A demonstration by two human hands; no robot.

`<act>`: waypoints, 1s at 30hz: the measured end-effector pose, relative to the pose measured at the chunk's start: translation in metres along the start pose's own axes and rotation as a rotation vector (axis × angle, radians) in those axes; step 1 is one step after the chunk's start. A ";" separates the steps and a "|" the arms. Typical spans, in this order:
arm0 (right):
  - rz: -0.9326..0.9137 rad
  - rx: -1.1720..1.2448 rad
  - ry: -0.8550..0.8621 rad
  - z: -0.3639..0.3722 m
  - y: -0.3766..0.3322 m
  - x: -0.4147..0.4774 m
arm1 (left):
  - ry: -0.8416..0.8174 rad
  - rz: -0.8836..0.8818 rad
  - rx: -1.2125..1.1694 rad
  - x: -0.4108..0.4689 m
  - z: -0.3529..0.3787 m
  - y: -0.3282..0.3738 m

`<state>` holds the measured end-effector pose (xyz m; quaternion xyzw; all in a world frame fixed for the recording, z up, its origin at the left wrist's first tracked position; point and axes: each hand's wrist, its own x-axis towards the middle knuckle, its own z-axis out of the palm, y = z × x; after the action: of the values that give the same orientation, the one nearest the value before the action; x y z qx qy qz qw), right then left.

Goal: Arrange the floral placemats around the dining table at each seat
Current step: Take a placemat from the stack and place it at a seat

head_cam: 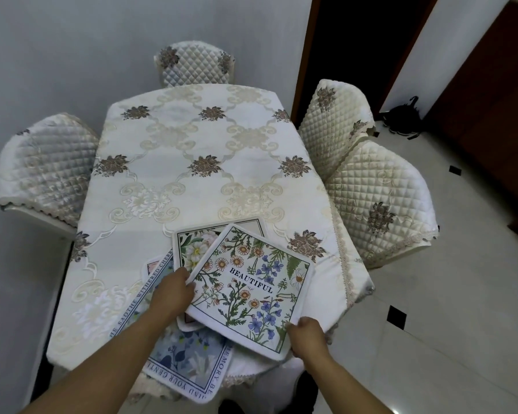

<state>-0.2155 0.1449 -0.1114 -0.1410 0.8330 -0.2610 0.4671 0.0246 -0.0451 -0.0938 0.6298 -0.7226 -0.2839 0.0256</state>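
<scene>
The fingers of the left hand (171, 289) and right hand (307, 334) pinch opposite edges of the top placemat (251, 286), raised off the near-edge stack (189, 354).

Risk: the bottom mat overhangs the near edge of the surface (192, 144); dragging could likely pull it to the floor.

Clearance: the far surface is open; chairs (377, 204) crowd the right side.

Home dining room, cloth-covered dining table (192, 162), quilted-cover chairs (377, 201), tiled floor (449, 324)
</scene>
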 end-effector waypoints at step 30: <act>-0.494 -0.034 0.563 -0.507 -0.055 0.090 | 0.228 0.315 -0.340 -0.064 0.071 0.465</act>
<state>-0.6947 0.2099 0.0729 -0.2681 0.8739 -0.3804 0.1405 -0.4071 0.0626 0.0729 0.5240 -0.7461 -0.3212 0.2562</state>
